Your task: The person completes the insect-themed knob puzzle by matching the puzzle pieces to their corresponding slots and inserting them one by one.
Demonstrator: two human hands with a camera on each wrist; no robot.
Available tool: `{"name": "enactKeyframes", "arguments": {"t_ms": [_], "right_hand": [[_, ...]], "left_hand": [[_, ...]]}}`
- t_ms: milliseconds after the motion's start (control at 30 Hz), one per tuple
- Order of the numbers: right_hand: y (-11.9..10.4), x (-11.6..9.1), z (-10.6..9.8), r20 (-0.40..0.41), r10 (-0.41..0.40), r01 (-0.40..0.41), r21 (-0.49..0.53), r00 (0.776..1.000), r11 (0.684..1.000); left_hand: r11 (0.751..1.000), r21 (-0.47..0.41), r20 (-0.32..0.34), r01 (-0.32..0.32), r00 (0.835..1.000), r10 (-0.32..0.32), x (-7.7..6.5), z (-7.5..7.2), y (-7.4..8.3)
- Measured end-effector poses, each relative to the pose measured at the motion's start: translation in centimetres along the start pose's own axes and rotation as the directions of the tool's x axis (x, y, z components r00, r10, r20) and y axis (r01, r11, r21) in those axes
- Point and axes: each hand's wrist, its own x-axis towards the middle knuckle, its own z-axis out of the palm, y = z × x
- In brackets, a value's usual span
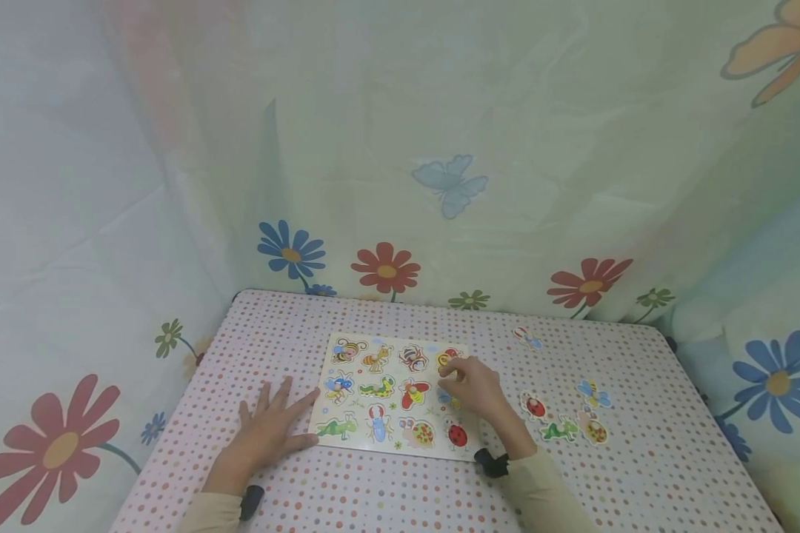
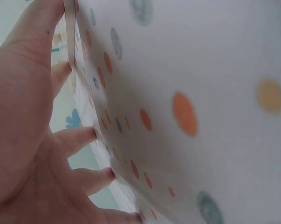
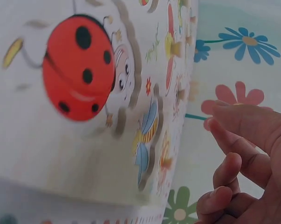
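Note:
A wooden insect puzzle board lies flat on the table. My left hand rests beside its left edge, fingers spread and fingertips on the cloth, thumb against the board's side in the left wrist view. My right hand hovers over the right column, thumb and index finger close together near the top right piece. Nothing shows between those fingertips in the right wrist view. There, a ladybug recess and a bee recess hold no pieces; knobs stand on pieces beyond.
Loose pieces lie right of the board: a ladybug, a green grasshopper, a snail and a blue-winged bee. Farther back is a beetle piece. A dotted cloth covers the table, with flowered curtains around it.

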Motion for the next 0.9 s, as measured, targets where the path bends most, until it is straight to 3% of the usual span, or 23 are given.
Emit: {"name": "enactKeyframes", "arguments": {"t_ms": [400,900], "right_hand": [[2.7,-0.7,-1.9,-0.047,0.097,-0.098,-0.010,0.994,0.995],[6.8,-3.2,-6.5,-0.169,0.082,-0.085,-0.008,0.982,0.996]], "left_hand": [[1.000,0.008,0.004,-0.002,1.000,0.002,0.0,0.0,-0.1],[1.000,-0.009,-0.003,-0.009,1.000,0.009,0.1,0.0,-0.2]]}}
